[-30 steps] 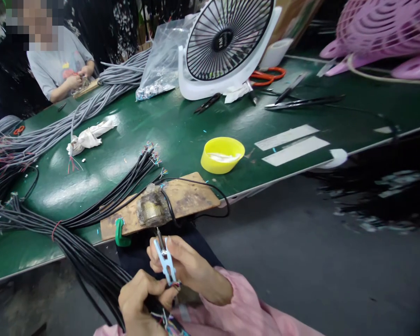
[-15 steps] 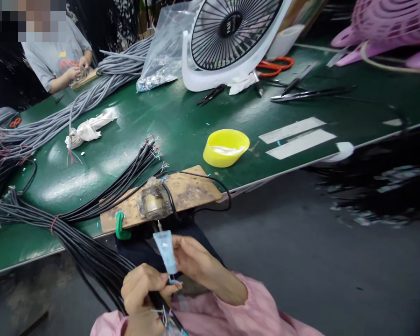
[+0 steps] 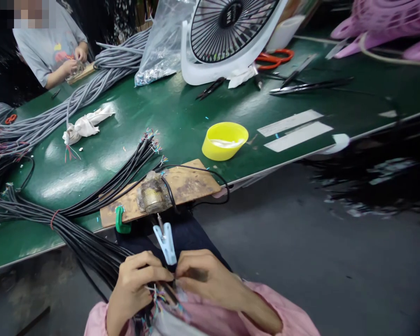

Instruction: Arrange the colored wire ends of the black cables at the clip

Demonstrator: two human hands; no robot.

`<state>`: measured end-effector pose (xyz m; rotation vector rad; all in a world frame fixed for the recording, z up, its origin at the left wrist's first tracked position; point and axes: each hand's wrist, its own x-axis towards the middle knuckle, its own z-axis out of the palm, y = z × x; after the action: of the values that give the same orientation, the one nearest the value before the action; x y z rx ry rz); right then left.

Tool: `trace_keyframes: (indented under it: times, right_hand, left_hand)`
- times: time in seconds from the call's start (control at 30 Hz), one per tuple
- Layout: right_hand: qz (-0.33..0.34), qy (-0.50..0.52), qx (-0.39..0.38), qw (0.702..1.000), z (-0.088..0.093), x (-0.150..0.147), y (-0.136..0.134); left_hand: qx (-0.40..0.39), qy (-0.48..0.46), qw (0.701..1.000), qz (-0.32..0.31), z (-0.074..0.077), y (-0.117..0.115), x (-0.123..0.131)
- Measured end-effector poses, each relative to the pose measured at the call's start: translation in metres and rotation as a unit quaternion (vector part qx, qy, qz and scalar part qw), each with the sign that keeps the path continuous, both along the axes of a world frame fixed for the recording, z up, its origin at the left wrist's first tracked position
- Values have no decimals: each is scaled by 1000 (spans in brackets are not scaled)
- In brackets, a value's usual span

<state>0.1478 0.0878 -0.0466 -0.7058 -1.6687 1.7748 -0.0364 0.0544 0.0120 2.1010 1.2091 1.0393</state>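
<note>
My left hand point(image 3: 140, 280) is closed on a black cable near its stripped end, in front of my lap. Fine coloured wires point(image 3: 157, 295) stick out below its fingers. My right hand point(image 3: 206, 277) pinches at the left fingertips; what lies between its fingers is too small to make out. Just above both hands, a light blue clothespin point(image 3: 167, 245) hangs at a thin metal rod point(image 3: 160, 220) beneath a wooden board point(image 3: 192, 179). A bundle of black cables point(image 3: 91, 242) runs from the table to my left hand.
On the green table point(image 3: 154, 109) stand a yellow bowl point(image 3: 219, 148) and a white fan point(image 3: 192, 74). Pliers point(image 3: 212, 88), red-handled scissors point(image 3: 280, 57) and tweezers point(image 3: 310, 87) lie behind. Grey cables point(image 3: 91, 93) stretch across the left. A co-worker point(image 3: 52, 46) sits opposite.
My right hand has moved from beside the clothespin down to my left fingertips. The clothespin has turned, so both of its legs show. The view has shifted slightly.
</note>
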Motion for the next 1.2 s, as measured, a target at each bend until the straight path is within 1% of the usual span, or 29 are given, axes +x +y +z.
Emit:
trace_keyframes:
  times: [0.03,0.07,0.13,0.2,0.23,0.33,0.4,0.53,0.6,0.67,0.73,0.77,0.83,0.93,1.03,1.1,1.2]
  right_hand:
    - [4,-36,15,999,-3,-1,-1]
    - [-6,-61,31,998,-5,-2,-2]
    - [-71,-71,69,993,-6,-3,-3]
    - [-150,-35,112,982,-3,-3,-4]
    - [-175,-8,133,976,0,-3,-5]
    - [-204,60,173,962,9,-1,-6]
    - [-208,83,173,959,13,-1,-7]
    - [-217,110,141,960,16,-5,-12]
    - [-239,107,135,956,15,-6,-15]
    - [-285,81,149,943,14,-6,-18]
    - [-317,40,199,927,14,-2,-19]
    - [-315,21,234,920,14,0,-18]
    - [-277,-14,300,913,17,7,-14]
    - [-216,-52,364,904,22,15,-3]
    - [-166,-77,406,896,25,21,6]
    - [-138,-92,419,893,26,24,9]
    - [-121,-114,424,891,23,26,8]
  left_hand:
    - [-11,-2,1000,2,0,-1,-1]
    - [-18,-5,1000,6,0,-2,0]
    - [-10,-11,1000,27,-2,-6,3]
    - [9,-7,997,70,-5,-12,8]
    - [15,-3,995,96,-7,-15,11]
    - [22,-6,988,152,-10,-21,17]
    - [28,-13,986,165,-11,-22,19]
    - [45,-10,983,179,-13,-21,23]
    - [56,-6,980,188,-14,-20,24]
    - [61,1,979,193,-15,-20,24]
    - [54,9,982,178,-16,-20,24]
    - [47,13,985,167,-16,-20,23]
    - [33,23,988,151,-16,-21,22]
    - [13,53,987,151,-16,-23,21]
    - [-8,94,985,144,-18,-24,21]
    - [-15,122,983,135,-20,-24,22]
    - [17,168,978,119,-23,-22,23]
